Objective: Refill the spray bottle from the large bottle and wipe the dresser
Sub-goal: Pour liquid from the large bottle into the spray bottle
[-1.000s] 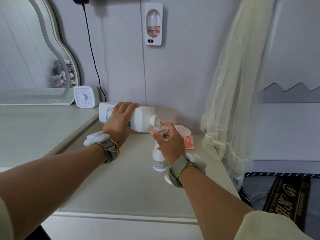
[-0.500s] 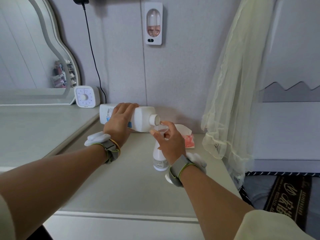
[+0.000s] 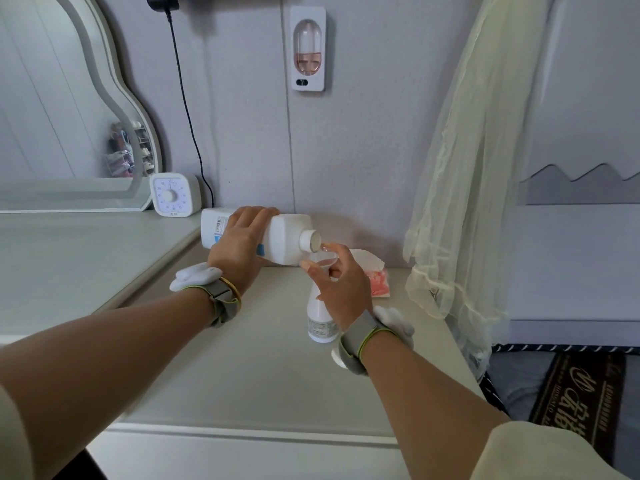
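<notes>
spray bottle [image 3: 320,325] neck hidden by right hand [image 3: 343,289], mirror [image 3: 52,116] cropped

The spray bottle [image 3: 320,325] stands on the dresser [image 3: 242,375], under the mouth of the large bottle [image 3: 285,237]. A timer [image 3: 171,195] sits behind left, tissues [image 3: 378,284] behind right.

Each wrist carries a grey fabric strap with a thin lime-green edge: the left strap [image 3: 221,301] left of the frame's middle, the right strap [image 3: 356,341] just right of it. On them sit white padded pods, the left pod [image 3: 195,277] and the right pod [image 3: 394,322]. A thin yellow bangle [image 3: 232,289] lies beside the left strap. The pale cream left sleeve [image 3: 12,441] and right sleeve [image 3: 540,452] show in the lower corners.
</notes>
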Tool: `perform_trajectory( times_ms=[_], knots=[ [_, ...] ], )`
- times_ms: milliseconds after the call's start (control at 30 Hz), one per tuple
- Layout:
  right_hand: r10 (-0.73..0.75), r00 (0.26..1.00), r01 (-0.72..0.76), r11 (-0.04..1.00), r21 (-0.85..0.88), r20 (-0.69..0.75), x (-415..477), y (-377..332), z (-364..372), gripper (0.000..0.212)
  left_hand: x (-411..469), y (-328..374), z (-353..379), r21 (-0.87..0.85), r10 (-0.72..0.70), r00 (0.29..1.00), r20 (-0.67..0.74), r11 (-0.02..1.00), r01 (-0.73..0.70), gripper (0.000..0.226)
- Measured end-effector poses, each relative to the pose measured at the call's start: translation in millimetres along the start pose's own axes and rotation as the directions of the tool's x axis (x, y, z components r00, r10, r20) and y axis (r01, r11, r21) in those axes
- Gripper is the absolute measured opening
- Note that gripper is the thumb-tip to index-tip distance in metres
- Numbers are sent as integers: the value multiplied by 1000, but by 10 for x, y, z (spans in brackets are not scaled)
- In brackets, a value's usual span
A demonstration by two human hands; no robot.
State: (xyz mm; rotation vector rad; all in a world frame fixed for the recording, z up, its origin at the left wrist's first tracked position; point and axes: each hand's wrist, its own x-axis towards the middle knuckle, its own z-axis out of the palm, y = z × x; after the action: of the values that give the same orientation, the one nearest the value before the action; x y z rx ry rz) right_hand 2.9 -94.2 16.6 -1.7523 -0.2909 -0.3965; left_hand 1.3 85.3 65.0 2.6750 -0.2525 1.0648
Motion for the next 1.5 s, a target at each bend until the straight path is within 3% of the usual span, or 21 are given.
perform_trajectory(
  times_ms=[1500],
  knots=[
    [-18, 1000, 18, 1000, 9, -1, 2, 33, 16, 46, -5, 10, -26, 39, 23, 1000, 0, 999, -23, 80]
  ],
)
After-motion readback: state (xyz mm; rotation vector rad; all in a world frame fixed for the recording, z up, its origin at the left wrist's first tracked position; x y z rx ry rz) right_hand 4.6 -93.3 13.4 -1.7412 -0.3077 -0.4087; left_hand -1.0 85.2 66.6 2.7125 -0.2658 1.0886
